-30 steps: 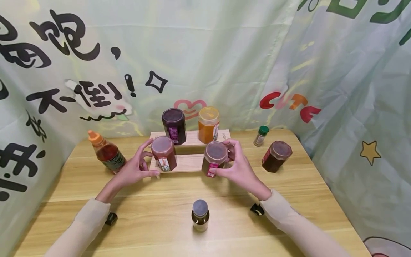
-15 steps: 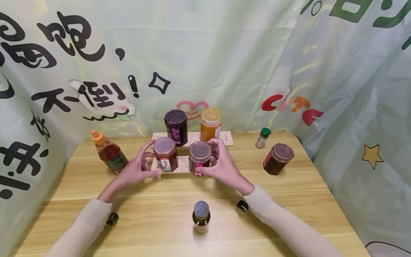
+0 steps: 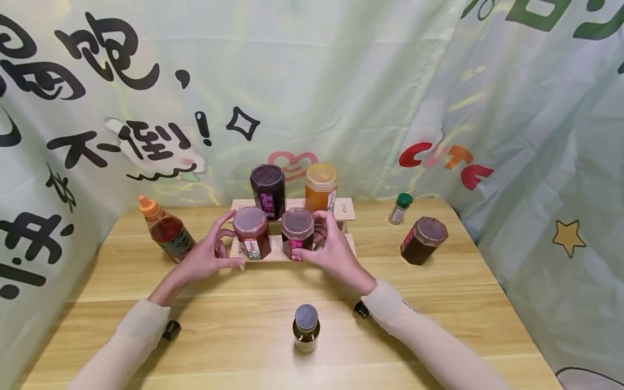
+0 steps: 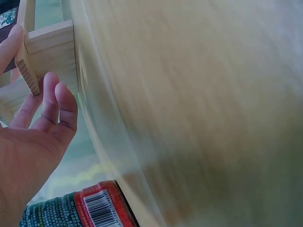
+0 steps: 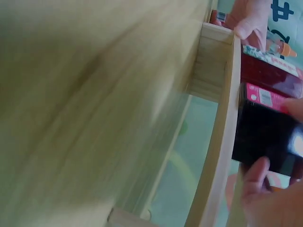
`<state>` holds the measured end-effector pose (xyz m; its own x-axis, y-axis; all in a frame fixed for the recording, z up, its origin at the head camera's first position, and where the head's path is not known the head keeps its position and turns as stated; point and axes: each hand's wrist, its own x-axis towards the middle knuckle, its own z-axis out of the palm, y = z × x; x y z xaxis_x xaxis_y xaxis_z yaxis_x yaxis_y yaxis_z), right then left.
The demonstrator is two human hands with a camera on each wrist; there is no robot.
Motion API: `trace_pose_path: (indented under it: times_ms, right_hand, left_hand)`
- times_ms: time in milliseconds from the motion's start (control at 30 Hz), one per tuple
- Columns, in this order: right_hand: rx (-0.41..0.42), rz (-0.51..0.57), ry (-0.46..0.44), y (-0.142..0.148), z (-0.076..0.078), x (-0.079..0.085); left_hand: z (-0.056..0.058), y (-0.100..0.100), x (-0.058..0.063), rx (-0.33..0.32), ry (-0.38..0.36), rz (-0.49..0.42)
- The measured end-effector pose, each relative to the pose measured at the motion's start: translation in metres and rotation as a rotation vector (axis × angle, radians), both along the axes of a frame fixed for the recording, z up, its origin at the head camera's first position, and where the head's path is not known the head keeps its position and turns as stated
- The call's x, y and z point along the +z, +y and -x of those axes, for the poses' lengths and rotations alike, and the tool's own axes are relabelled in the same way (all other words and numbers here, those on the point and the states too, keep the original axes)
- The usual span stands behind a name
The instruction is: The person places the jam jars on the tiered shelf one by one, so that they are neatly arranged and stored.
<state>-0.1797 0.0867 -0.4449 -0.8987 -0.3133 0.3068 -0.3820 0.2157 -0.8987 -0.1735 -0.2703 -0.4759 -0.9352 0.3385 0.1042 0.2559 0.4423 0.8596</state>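
Note:
A two-step wooden rack point(image 3: 345, 208) stands toward the back of the table. My right hand point(image 3: 338, 252) grips a dark jar point(image 3: 298, 230) with a pink label, upright over the lower step. In the right wrist view this jar point(image 5: 260, 135) sits close beside a red jar point(image 3: 251, 233) with a white label. At the rack's left end, my left hand point(image 3: 209, 257) holds the lower step's edge, as the left wrist view shows with thumb and fingers around the board point(image 4: 29, 71). On the upper step are a dark purple jar point(image 3: 268, 190) and an orange-yellow jar point(image 3: 320, 189).
A sauce bottle point(image 3: 168, 230) with an orange cap leans left of the rack in the head view. Rightward stand a small green-capped shaker point(image 3: 400, 209) and another dark jar point(image 3: 423, 241). A small dark bottle point(image 3: 306, 329) stands in front. Printed cloth point(image 3: 341, 81) hangs behind.
My right hand has slid leftward with the dark pink-labelled jar, from the right part of the lower step to close beside the red jar. My left hand has stayed at the rack's left end.

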Motion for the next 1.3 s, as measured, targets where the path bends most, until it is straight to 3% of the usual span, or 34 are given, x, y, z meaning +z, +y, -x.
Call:
trace_pose_path:
  times_ms: [167, 533, 933, 1167, 1300]
  right_hand:
    - [-0.033, -0.052, 0.011, -0.001, -0.005, -0.008]
    - [-0.031, 0.004, -0.058, 0.000, -0.007, -0.012]
    - [-0.056, -0.007, -0.064, 0.003, -0.018, -0.001]
    - [-0.079, 0.084, -0.080, 0.018, -0.029, 0.007]
    - [-0.106, 0.095, -0.031, 0.032, -0.032, 0.012]
  left_hand:
    - [0.002, 0.001, 0.000, -0.005, 0.004, -0.001]
    - [0.003, 0.003, 0.002, -0.009, 0.001, 0.005]
    - [0.000, 0.002, 0.001, -0.005, -0.012, -0.024]
    - [0.000, 0.002, 0.001, 0.009, -0.010, -0.013]
    - [0.000, 0.002, 0.002, -0.002, -0.008, -0.015]
